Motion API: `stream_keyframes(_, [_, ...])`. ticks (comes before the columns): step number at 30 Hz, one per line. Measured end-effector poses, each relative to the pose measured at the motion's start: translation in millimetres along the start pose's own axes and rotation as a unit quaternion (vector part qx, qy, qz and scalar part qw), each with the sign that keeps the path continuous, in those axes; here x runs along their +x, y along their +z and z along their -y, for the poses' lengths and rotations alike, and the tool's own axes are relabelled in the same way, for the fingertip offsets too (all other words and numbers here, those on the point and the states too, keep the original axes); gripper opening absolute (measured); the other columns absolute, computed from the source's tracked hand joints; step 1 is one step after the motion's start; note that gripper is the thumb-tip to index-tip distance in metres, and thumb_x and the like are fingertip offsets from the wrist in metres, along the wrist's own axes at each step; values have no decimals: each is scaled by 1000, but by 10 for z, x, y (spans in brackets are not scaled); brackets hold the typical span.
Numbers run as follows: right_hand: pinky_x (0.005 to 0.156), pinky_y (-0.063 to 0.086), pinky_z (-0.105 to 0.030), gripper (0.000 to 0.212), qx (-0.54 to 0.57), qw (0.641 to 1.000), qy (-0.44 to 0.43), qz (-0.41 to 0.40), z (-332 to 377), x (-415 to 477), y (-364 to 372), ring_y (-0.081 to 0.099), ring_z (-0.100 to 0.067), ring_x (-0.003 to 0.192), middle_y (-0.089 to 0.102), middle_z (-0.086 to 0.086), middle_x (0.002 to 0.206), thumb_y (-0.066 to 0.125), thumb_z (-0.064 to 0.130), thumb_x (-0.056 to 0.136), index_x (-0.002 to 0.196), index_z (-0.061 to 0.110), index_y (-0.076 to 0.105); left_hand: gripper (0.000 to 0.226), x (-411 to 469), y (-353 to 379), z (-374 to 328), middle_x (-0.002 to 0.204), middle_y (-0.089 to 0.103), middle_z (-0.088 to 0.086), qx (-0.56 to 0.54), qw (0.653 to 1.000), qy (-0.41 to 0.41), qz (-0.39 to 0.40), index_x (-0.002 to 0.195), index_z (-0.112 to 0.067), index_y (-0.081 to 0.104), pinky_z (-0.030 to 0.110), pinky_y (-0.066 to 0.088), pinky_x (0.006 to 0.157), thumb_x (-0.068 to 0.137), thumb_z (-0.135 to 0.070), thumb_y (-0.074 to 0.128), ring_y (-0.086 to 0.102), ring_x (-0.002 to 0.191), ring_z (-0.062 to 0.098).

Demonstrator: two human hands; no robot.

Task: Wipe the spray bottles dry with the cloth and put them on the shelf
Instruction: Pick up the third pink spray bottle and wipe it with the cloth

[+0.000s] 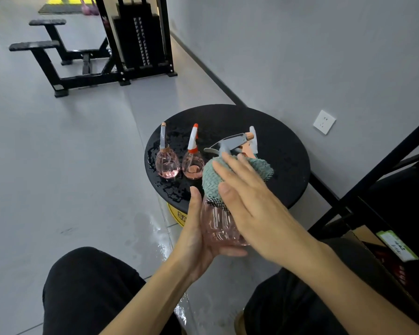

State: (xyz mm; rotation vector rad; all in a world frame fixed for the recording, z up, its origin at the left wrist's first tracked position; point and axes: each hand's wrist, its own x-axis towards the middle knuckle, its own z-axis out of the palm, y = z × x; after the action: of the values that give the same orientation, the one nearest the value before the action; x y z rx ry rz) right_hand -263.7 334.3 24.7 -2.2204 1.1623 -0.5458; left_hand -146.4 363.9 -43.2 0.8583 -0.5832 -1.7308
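Wiping is in hand. The left hand (198, 240) cups the pink spray bottle (218, 226), fingers (232, 253) curled under its base. The right hand (257, 209) lies with fingers (230, 165) straight, pressing the green cloth (211, 180) onto the bottle's shoulder. Beyond the fingertips, two more bottles (167, 163) (192, 165) stand on the wet surface (283, 170). The likely next move is to rub down the body, then reach right to the shelf (373, 180).

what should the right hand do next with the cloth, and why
Probably slide the cloth down over the bare lower body of the held bottle: the right hand presses it only on the shoulder, while the left hand grips the base.
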Motion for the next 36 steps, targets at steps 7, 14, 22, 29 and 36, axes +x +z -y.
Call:
stream_keyframes(7, [107,-7,-1,55,-37,999,-27,6,-20,-223,123,-15,14,140,-10,31,156,23,40,101,153,39,5,72,-1,-36,-66,97,76,5,-53,998,11,-34,116,-27,63,41,58,52,70,-73,32,74,80,21])
stream_keyframes(14, [107,-8,-4,60,18,999,16,-20,19,-93,174,-19,13,140,-9,28,158,21,52,98,153,35,6,67,-16,-18,-38,99,76,0,-16,999,2,-33,123,-31,62,35,56,52,80,-68,26,74,80,17])
stream_keyframes(22, [110,-9,-5,53,-24,999,-35,-31,-55,-95,250,-16,8,143,-9,26,158,19,38,103,154,32,4,64,25,-66,-115,100,76,3,-23,999,8,-42,124,-28,60,37,58,54,82,-67,31,74,81,19])
stream_keyframes(29, [120,-1,-27,60,-30,999,3,-28,26,-133,249,-21,9,141,-13,26,158,17,43,97,154,33,1,51,49,-46,-78,99,75,6,-31,998,-7,-57,100,-27,76,35,59,61,81,-63,45,72,85,18])
stream_keyframes(36, [122,6,-36,54,-46,996,-15,-69,-47,-52,277,-12,7,144,-3,21,160,16,41,101,154,32,10,48,19,-1,-65,93,76,2,-32,999,13,-32,95,-32,77,35,58,56,81,-63,43,73,77,17])
